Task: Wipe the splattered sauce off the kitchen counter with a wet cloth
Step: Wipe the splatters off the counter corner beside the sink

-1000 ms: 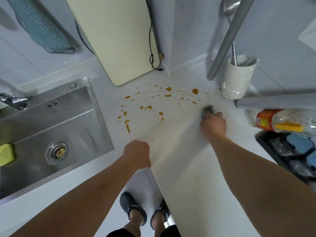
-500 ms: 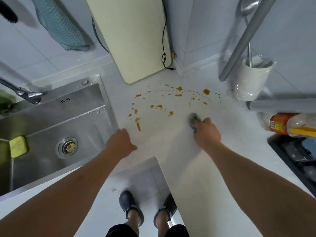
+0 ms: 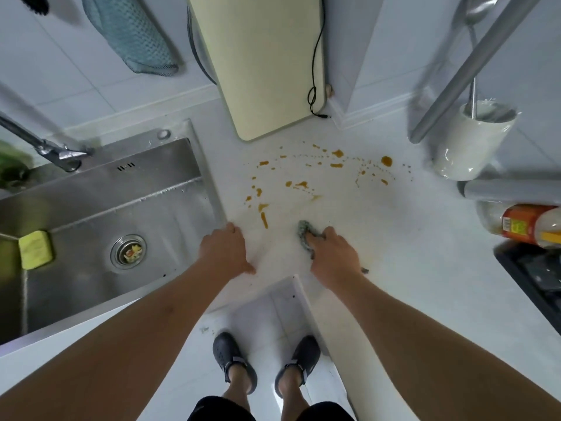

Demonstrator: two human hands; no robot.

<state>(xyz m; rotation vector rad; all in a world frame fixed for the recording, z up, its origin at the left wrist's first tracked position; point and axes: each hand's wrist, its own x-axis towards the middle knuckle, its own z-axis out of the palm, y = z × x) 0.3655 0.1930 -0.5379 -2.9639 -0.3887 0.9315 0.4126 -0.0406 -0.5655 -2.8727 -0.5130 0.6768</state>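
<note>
Nearest to me, below both hands, are my feet in dark clogs [image 3: 233, 360] on the pale floor, standing in the inside corner of the L-shaped bench [image 3: 409, 268].

My left hand [image 3: 226, 253] lies on the bench right at the sink's edge, fingers loosely bent and holding nothing. Just beside it, my right hand [image 3: 332, 258] is curled round the wet cloth [image 3: 303, 233], a grey-green wad pressed onto the bench, with most of it bunched under my fingers and a bit poking out ahead of them.

The sauce [image 3: 318, 177] starts just past the cloth: orange-brown drips and dots scattered over the white bench ahead of both hands, with one long streak nearly between them and a fatter blob further out to the right.

Left of my left hand is the steel sink [image 3: 100, 208], with a yellow sponge [image 3: 35, 249] in it and food bits in the drain. Right of my right hand there's a bottle with an orange label [image 3: 525, 227] lying on its side.

Beyond the spatter a cream cutting board [image 3: 267, 71] leans on the wall, and a white utensil cup [image 3: 473, 141] stands to its right. A teal towel [image 3: 130, 34] hangs furthest back on the left.
</note>
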